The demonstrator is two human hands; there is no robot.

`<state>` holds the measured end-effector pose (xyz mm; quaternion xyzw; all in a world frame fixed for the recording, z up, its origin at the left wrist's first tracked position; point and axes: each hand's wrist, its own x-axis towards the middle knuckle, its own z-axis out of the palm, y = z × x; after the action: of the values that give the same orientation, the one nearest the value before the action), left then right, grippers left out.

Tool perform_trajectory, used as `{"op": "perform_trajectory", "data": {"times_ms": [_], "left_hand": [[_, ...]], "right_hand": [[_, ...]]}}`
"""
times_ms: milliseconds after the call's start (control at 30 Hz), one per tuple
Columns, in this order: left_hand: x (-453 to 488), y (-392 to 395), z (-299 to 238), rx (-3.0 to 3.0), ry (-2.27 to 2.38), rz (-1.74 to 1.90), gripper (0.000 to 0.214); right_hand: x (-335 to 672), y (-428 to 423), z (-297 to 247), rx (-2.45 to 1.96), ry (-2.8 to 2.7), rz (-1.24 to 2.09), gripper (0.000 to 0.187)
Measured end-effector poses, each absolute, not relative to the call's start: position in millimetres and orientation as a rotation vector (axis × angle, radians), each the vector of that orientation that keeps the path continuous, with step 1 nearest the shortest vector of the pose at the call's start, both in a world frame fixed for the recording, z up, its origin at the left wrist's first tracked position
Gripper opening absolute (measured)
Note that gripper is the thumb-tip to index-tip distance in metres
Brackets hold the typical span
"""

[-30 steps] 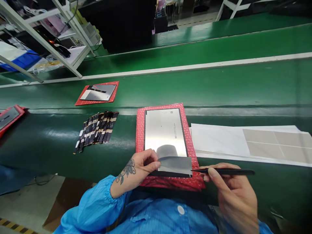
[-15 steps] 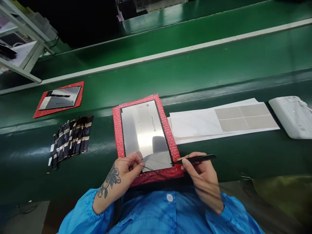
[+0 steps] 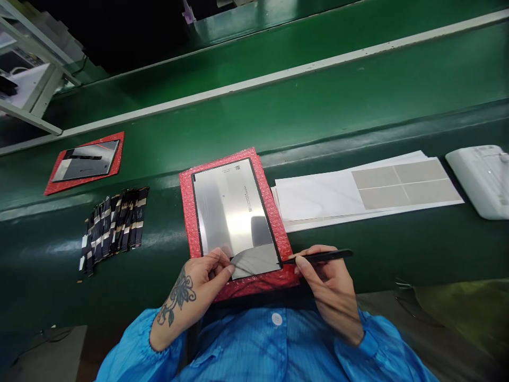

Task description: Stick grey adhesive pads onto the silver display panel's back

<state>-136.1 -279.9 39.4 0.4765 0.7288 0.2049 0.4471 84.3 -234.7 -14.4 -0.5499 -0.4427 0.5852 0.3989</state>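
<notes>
The left hand [image 3: 199, 286] pinches a curled grey film [image 3: 254, 261] at the near end of a display panel [image 3: 233, 204] on red bubble wrap [image 3: 189, 212]. The right hand [image 3: 328, 286] pinches black tweezers [image 3: 322, 257] at the panel's corner. Flat cables [image 3: 115, 231] lie at nine o'clock, white sheets [image 3: 318, 196] at three, on the green tabletop [image 3: 358, 106].

A green surface [image 3: 318, 127] runs across the view, with a white strip [image 3: 254, 80] along it and a second green band [image 3: 254, 32] beyond. Past the surface's far left stands a white metal rack [image 3: 29, 115], beside a dark mass [image 3: 107, 37] too shadowed to tell. Below the surface's near edge lies grey floor [image 3: 51, 350], with a thin cable [image 3: 413, 302] toward the right.
</notes>
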Motion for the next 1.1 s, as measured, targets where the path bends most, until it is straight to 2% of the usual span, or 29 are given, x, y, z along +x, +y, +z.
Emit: {"op": "perform_trajectory", "data": {"times_ms": [533, 1100], "left_hand": [[-136.0, -281.0, 35.7, 1.167, 1.833, 0.458, 0.029], [-133.3, -289.8, 30.2, 1.322, 1.845, 0.49, 0.019]], "right_hand": [[84.5, -235.2, -12.4, -1.392, -1.127, 1.461, 0.025], [85.2, -233.3, -11.4, -1.427, -1.095, 1.469, 0.028]]}}
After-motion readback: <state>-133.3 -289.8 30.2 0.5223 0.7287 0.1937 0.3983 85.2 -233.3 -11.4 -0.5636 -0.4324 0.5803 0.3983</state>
